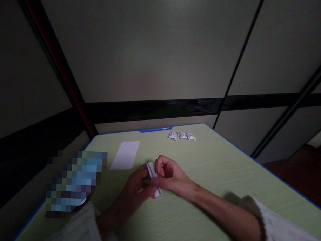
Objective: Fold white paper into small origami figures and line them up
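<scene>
A narrow folded strip of white paper (152, 171) is held above the table, tilted, between my two hands. My left hand (137, 186) has its fingers behind the strip and its thumb on the near part. From the other side my right hand (171, 173) pinches the strip with its thumb, the other fingers curled in. Both thumbs meet near the strip's middle and cover part of it. Past my hands, three small folded paper figures (183, 136) sit in a row near the table's far edge. A stack of white paper sheets (125, 155) lies left of my hands.
The pale green table (206, 164) has a blue edge and a blue handle-like piece (156, 129) at its far side. A pixelated object (76, 184) lies at the left edge. Panelled cabinet doors (157, 50) with a black band rise directly behind the table.
</scene>
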`<action>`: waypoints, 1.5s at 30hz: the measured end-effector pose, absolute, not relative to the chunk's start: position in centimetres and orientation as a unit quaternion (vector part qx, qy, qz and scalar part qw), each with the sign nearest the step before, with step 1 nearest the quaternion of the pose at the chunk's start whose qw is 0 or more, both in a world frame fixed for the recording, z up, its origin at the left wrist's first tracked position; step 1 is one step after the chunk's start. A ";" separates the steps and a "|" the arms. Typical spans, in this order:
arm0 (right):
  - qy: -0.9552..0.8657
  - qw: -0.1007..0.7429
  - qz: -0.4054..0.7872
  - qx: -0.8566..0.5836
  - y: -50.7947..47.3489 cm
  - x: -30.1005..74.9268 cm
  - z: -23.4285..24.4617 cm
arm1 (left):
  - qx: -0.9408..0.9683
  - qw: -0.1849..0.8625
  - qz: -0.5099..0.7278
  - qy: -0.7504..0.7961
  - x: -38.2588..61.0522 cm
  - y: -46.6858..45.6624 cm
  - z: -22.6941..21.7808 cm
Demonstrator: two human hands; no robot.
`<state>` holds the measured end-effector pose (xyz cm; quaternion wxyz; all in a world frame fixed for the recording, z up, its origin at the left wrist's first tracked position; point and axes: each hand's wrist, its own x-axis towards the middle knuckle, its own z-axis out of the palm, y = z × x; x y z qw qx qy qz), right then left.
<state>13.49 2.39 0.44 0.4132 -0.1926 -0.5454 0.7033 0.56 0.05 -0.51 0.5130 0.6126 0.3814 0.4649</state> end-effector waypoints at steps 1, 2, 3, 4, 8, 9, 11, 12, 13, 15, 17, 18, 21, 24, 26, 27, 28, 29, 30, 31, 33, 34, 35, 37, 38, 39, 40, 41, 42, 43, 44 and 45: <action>-0.550 0.409 0.703 -0.189 2.3 13.5 0.5 | 0.624 0.507 0.460 0.376 0.5 0.1 -0.5; -0.555 0.406 0.701 -0.188 2.3 13.4 0.4 | 0.635 0.502 0.455 0.371 0.5 0.1 -0.5; -0.561 0.404 0.697 -0.190 2.3 13.4 0.4 | 0.645 0.496 0.451 0.367 0.4 0.2 -0.4; -0.568 0.404 0.690 -0.197 2.3 13.4 0.3 | 0.652 0.491 0.448 0.366 0.3 0.2 -0.4; -0.593 0.411 0.653 -0.228 2.6 13.7 0.3 | 0.651 0.472 0.446 0.393 0.3 0.3 -0.6; -0.597 0.417 0.644 -0.236 2.7 13.8 0.3 | 0.645 0.472 0.446 0.402 0.4 0.3 -0.7; -0.602 0.435 0.618 -0.256 3.1 14.2 0.5 | 0.628 0.474 0.457 0.415 0.5 0.3 -0.9; -0.603 0.445 0.607 -0.265 3.4 14.4 0.5 | 0.617 0.474 0.467 0.419 0.6 0.3 -1.0; -0.604 0.462 0.588 -0.275 3.7 14.6 0.5 | 0.607 0.474 0.479 0.422 0.7 0.3 -1.0; -0.606 0.491 0.548 -0.302 4.4 14.9 0.2 | 0.585 0.469 0.502 0.431 0.7 0.3 -0.9; -0.600 0.513 0.516 -0.331 5.3 15.2 -0.2 | 0.567 0.454 0.521 0.448 0.6 0.4 -0.7; -0.595 0.525 0.501 -0.346 5.7 15.4 -0.4 | 0.559 0.443 0.529 0.459 0.5 0.5 -0.5; -0.583 0.556 0.453 -0.382 6.6 15.8 -0.9 | 0.536 0.405 0.557 0.488 0.1 0.9 -0.3; -0.568 0.578 0.433 -0.395 7.1 16.2 -1.0 | 0.519 0.361 0.568 0.526 -0.2 1.2 -0.1; -0.563 0.582 0.430 -0.400 7.2 16.4 -0.9 | 0.514 0.338 0.563 0.552 -0.3 1.3 0.0; -0.562 0.582 0.428 -0.403 7.3 16.5 -0.9 | 0.513 0.333 0.558 0.560 -0.3 1.3 0.1; -0.563 0.580 0.426 -0.406 7.3 16.5 -0.9 | 0.513 0.330 0.553 0.567 -0.3 1.3 0.1; -0.564 0.577 0.426 -0.408 7.3 16.5 -0.9 | 0.513 0.328 0.549 0.572 -0.4 1.3 0.2; -0.565 0.576 0.426 -0.409 7.3 16.5 -0.9 | 0.513 0.326 0.547 0.575 -0.4 1.4 0.2; -0.566 0.576 0.425 -0.409 7.3 16.5 -1.0 | 0.513 0.324 0.545 0.579 -0.5 1.4 0.2; -0.564 0.579 0.426 -0.406 7.2 16.4 -1.0 | 0.513 0.314 0.541 0.588 -0.6 1.4 0.1; -0.562 0.582 0.427 -0.405 7.1 16.4 -1.0 | 0.513 0.307 0.540 0.592 -0.6 1.4 0.1; -0.560 0.584 0.428 -0.403 7.0 16.3 -0.9 | 0.512 0.302 0.539 0.597 -0.7 1.4 0.1; -0.552 0.588 0.434 -0.401 6.8 16.2 -0.8 | 0.511 0.292 0.541 0.601 -0.7 1.3 0.1; -0.548 0.590 0.437 -0.401 6.7 16.2 -0.8 | 0.510 0.287 0.543 0.602 -0.7 1.3 0.1; -0.543 0.591 0.441 -0.401 6.7 16.1 -0.7 | 0.509 0.285 0.544 0.603 -0.7 1.3 0.1; -0.538 0.591 0.445 -0.403 6.6 16.1 -0.7 | 0.508 0.284 0.545 0.604 -0.7 1.3 0.1; -0.533 0.590 0.452 -0.405 6.6 16.0 -0.7 | 0.506 0.285 0.545 0.605 -0.7 1.3 0.1; -0.530 0.583 0.460 -0.408 6.6 16.0 -0.6 | 0.502 0.289 0.545 0.606 -0.7 1.4 0.1; -0.530 0.573 0.472 -0.410 6.6 16.0 -0.6 | 0.496 0.293 0.548 0.607 -0.8 1.4 0.2; -0.534 0.558 0.484 -0.411 6.6 15.9 -0.6 | 0.489 0.296 0.551 0.608 -0.9 1.5 0.2; -0.540 0.541 0.497 -0.411 6.6 15.9 -0.6 | 0.481 0.296 0.557 0.609 -0.9 1.6 0.2</action>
